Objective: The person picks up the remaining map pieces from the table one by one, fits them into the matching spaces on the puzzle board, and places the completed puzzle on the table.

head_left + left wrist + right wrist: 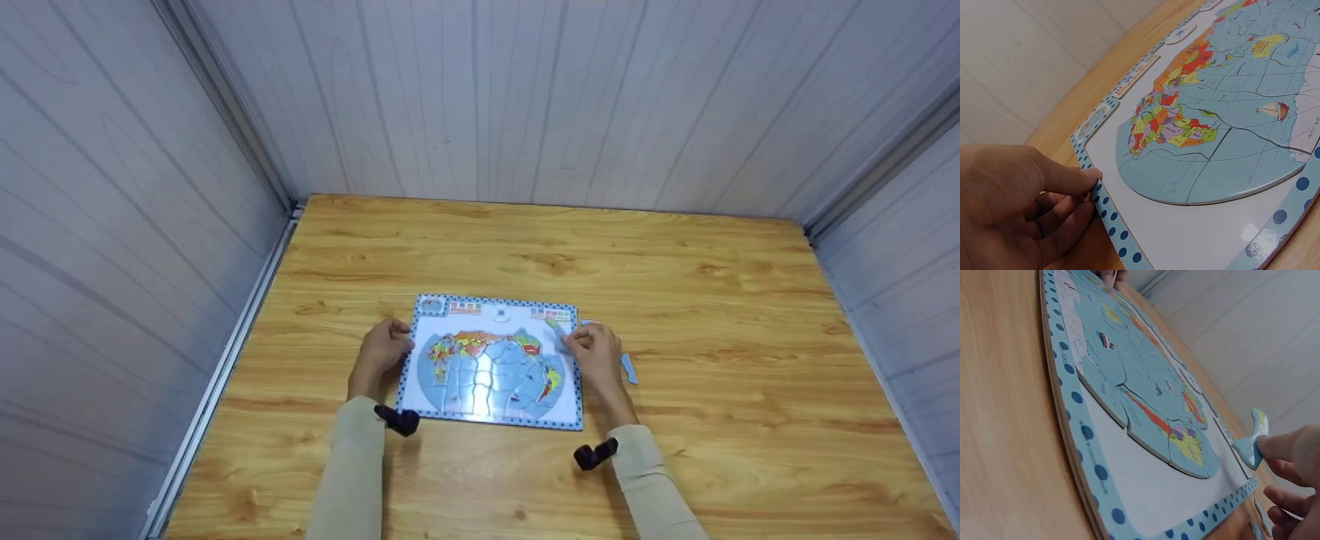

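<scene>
A world-map jigsaw puzzle board [487, 422] with a blue dotted border lies on the table, much of its map filled with fitted pieces. At its left edge, my left hand [384, 346] grips the border, the thumb [1090, 175] on top and the other fingers curled at the side. My right hand [598, 351] pinches a loose puzzle piece [1252, 441], light blue with a yellow-green patch, between thumb and forefinger. That piece is held up over the upper right part of the board. White backing shows around the map's right end in the right wrist view.
Loose blue puzzle pieces lie right of the board, one of them a narrow piece [629, 369] beside my right wrist. The wood-grain table [750, 337] meets pale panelled walls [525, 97] at the back and sides.
</scene>
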A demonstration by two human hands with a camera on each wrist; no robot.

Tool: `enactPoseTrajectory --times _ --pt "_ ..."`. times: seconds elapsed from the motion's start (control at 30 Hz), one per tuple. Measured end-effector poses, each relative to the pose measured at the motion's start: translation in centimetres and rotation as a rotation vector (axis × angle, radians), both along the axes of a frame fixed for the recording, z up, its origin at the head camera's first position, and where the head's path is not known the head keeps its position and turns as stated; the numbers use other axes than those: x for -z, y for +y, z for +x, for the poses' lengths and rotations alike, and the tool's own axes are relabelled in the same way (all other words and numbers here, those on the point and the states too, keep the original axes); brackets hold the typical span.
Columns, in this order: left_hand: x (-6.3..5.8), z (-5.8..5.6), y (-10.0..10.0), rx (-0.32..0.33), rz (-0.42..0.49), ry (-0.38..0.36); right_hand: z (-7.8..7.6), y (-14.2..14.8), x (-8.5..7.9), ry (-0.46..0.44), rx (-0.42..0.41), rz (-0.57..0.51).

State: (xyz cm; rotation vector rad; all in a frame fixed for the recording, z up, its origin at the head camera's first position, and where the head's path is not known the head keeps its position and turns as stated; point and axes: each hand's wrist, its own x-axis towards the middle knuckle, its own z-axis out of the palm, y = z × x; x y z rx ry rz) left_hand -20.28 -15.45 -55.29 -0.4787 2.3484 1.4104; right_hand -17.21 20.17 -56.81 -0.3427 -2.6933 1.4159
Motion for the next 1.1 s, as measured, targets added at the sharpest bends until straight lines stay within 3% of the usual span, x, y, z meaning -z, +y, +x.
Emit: enactPoseTrajectory --times 0.3,0.57,1.1 --pt "-0.2 0.1 -0.1 0.009 -0.002 0.003 -0.1 -0.9 0.1 -0.013 -0.007 0.097" --pt "0.1 0.1 -0.3 0.061 -0.06 0.103 0.0 -1.5 0.0 -0.014 -0.011 0.158" --pt "0.3 -0.1 -0.2 0.041 -0.05 0.07 -0.1 -2.7 0.1 -0.028 0.012 0.234"
